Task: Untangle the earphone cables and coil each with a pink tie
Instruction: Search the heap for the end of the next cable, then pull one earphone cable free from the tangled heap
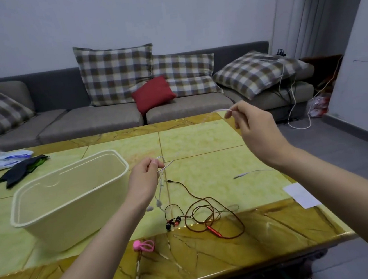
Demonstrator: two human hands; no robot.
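Note:
My left hand (145, 174) pinches a loop of the white earphone cable (161, 187) above the table; its two earbuds hang below at the wrist. My right hand (251, 129) is raised to the right and pinches another stretch of the same white cable between thumb and fingers. The cable's plug end (243, 174) lies on the table under my right forearm. The red-brown earphone cable (209, 212) lies in loose coils near the front, with its red-and-black earbuds (173, 223). A pink tie (143, 245) rests on the table's front border.
A cream plastic bin (70, 198) stands open on the left of the yellow-green table (201, 137). A white paper slip (301, 194) lies at the right edge. Dark cloth (19, 170) and a white packet (4, 159) sit far left. A grey sofa with cushions is behind.

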